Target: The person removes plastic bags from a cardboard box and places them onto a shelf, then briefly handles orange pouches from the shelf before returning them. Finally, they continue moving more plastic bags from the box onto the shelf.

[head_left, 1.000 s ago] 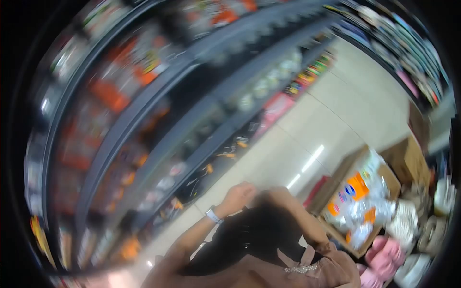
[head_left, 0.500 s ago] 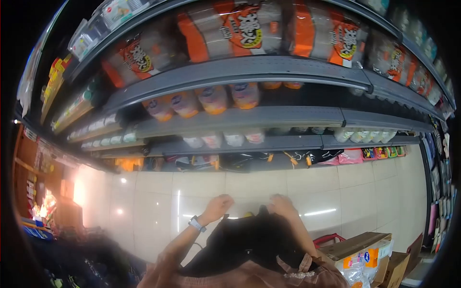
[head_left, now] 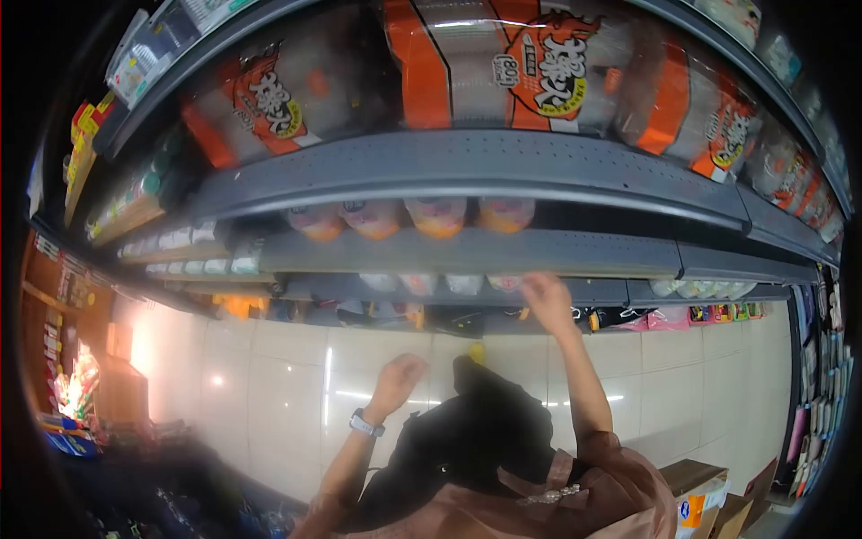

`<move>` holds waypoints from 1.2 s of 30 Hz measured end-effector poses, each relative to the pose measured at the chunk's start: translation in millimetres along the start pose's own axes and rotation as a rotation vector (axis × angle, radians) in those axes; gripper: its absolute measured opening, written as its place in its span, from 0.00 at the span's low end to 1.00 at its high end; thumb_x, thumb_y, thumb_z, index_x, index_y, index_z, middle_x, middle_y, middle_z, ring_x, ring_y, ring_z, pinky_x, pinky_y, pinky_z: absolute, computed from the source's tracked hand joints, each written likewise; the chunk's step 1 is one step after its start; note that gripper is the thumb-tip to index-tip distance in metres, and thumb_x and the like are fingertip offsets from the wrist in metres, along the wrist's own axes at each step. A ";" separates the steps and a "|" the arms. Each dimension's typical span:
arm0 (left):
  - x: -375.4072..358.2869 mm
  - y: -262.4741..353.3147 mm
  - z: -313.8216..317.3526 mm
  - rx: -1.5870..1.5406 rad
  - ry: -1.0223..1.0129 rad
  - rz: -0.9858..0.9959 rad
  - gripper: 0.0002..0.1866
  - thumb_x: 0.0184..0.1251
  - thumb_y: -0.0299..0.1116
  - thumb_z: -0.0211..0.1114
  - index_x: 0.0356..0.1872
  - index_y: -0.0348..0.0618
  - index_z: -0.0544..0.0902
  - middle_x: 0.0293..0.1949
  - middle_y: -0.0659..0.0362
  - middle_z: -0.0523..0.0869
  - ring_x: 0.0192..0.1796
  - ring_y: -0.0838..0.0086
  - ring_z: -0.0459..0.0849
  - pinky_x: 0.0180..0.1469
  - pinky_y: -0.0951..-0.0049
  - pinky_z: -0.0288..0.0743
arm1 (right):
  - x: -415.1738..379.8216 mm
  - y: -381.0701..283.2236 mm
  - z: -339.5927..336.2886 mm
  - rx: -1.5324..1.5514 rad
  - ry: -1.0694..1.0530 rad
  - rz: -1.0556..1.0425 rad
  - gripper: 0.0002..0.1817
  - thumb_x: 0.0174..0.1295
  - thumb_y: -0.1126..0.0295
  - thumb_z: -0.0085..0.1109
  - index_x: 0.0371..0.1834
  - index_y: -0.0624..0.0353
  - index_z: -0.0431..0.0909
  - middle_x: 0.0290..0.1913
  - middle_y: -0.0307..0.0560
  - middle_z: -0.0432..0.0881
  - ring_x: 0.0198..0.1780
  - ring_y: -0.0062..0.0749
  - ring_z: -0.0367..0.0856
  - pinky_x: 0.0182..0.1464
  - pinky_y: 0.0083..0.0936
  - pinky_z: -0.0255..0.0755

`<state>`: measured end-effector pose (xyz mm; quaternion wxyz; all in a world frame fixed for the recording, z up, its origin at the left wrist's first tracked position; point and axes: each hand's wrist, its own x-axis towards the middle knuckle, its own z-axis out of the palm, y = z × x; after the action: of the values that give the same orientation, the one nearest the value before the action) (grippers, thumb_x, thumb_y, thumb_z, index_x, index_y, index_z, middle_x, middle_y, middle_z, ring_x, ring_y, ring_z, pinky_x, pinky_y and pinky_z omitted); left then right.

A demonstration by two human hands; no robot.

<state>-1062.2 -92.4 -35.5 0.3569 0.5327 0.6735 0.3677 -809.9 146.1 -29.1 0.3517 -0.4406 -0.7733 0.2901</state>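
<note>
My left hand [head_left: 398, 382], with a pale watch on its wrist, hangs over the tiled floor with its fingers curled; whether anything is in them is too small to tell. Further forward, my right hand [head_left: 544, 301] is raised at the front of a lower shelf, close to the white and pink packs [head_left: 505, 282]. Its fingers are bent and blurred, and no held object can be made out. Above it, orange-bottomed packs [head_left: 437, 216] stand on the shelf under the large orange and clear packages [head_left: 557, 72].
Grey shelves [head_left: 467, 166] curve across the view. An open cardboard box [head_left: 696, 476] with packs stands at the lower right. Goods racks [head_left: 822, 377] line the right side. Dark clothing [head_left: 153, 494] lies at the lower left. Pale tiles [head_left: 269, 377] cover the floor.
My right hand has moved up and forward from beside my body to the lower shelf. My left hand has shifted slightly left. The shelves appear closer, and the cardboard box sits lower in view.
</note>
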 end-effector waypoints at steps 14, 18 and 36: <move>185.9 16.8 -60.9 -0.066 0.197 0.074 0.17 0.67 0.30 0.60 0.55 0.38 0.73 0.31 0.57 0.83 0.37 0.77 0.83 0.39 0.78 0.76 | 154.9 64.7 48.0 -0.175 0.329 0.020 0.19 0.59 0.64 0.57 0.50 0.66 0.76 0.52 0.60 0.77 0.56 0.57 0.72 0.58 0.44 0.63; 226.5 9.3 -73.4 -0.102 0.187 0.034 0.19 0.67 0.32 0.61 0.55 0.34 0.72 0.32 0.53 0.84 0.39 0.73 0.84 0.40 0.75 0.76 | 150.4 34.6 44.1 -0.077 0.300 0.115 0.19 0.59 0.66 0.56 0.51 0.66 0.75 0.51 0.61 0.78 0.55 0.55 0.73 0.58 0.44 0.65; 300.4 -23.4 -112.9 0.106 0.009 0.088 0.08 0.65 0.30 0.60 0.40 0.35 0.80 0.32 0.60 0.81 0.34 0.75 0.79 0.39 0.77 0.74 | 34.6 -76.4 15.8 0.575 0.980 0.328 0.05 0.60 0.74 0.62 0.36 0.65 0.81 0.34 0.34 0.79 0.36 0.14 0.74 0.41 0.14 0.69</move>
<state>-1224.7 185.2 -29.1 0.3089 0.5782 0.6696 0.3492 -871.7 140.7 29.6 0.7239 -0.5241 -0.3326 0.3012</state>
